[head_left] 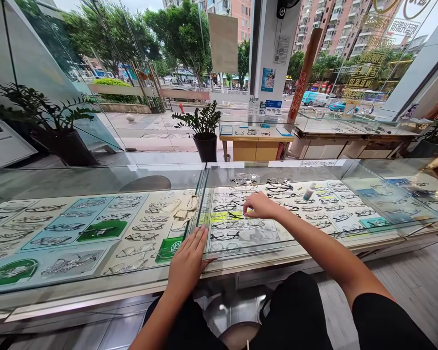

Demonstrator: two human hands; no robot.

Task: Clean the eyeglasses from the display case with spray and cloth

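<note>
My left hand [187, 261] lies flat with fingers spread on the near edge of a glass display counter [95, 287]. My right hand [259, 205] reaches into the case, fingers curled down and pinching at a pair of dark-framed glasses [233, 214] on a yellow-green tray. Rows of eyeglasses [226, 236] on white, blue and green trays fill the case around both hands. A folded beige cloth [186, 210] rests just left of the right hand.
A small spray bottle [308, 191] stands among the glasses to the right. A potted plant [205, 132] sits behind the counter, another plant [54, 127] at the left. A further display table [255, 138] stands by the window. My dark-clad knees are below the counter.
</note>
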